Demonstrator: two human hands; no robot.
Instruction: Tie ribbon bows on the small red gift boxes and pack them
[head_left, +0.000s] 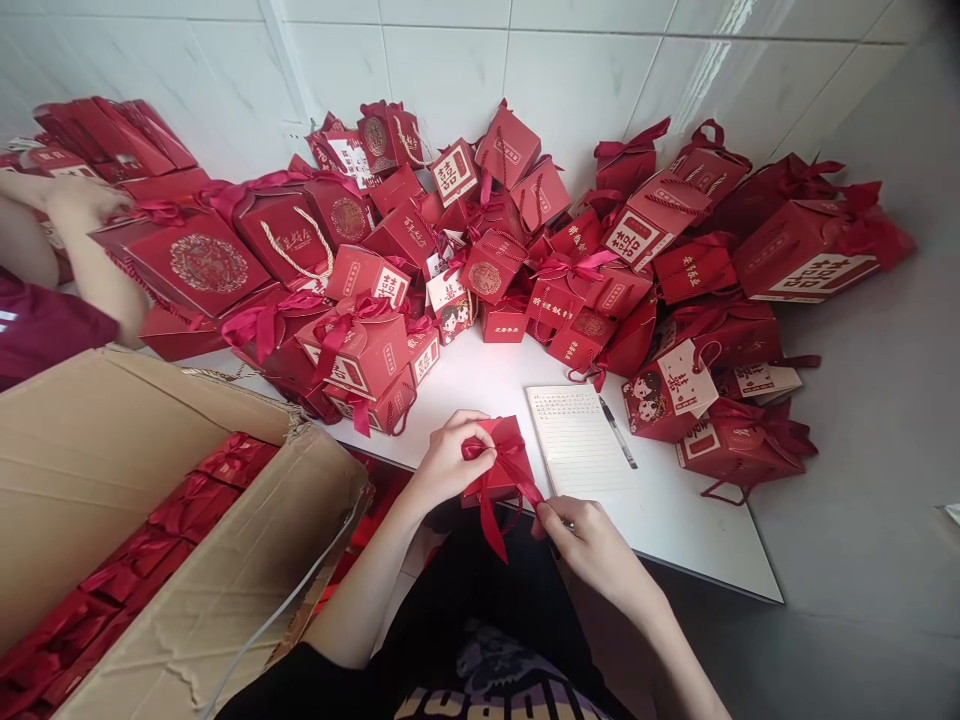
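A small red gift box (pixel 501 462) with a red ribbon (pixel 517 468) sits at the near edge of the white table (pixel 675 520). My left hand (pixel 450 458) is closed, pinching the ribbon loop on the box's left side. My right hand (pixel 581 535) is closed on the ribbon's tail just right of and below the box. A loose ribbon end hangs down over the table edge between my hands.
Several red gift boxes (pixel 495 250) are heaped across the back of the table against the tiled wall. A lined notepad (pixel 577 440) and pen (pixel 618 432) lie right of the box. A cardboard carton (pixel 150 540) of red boxes stands at left. Another person's arm (pixel 67 230) reaches in at far left.
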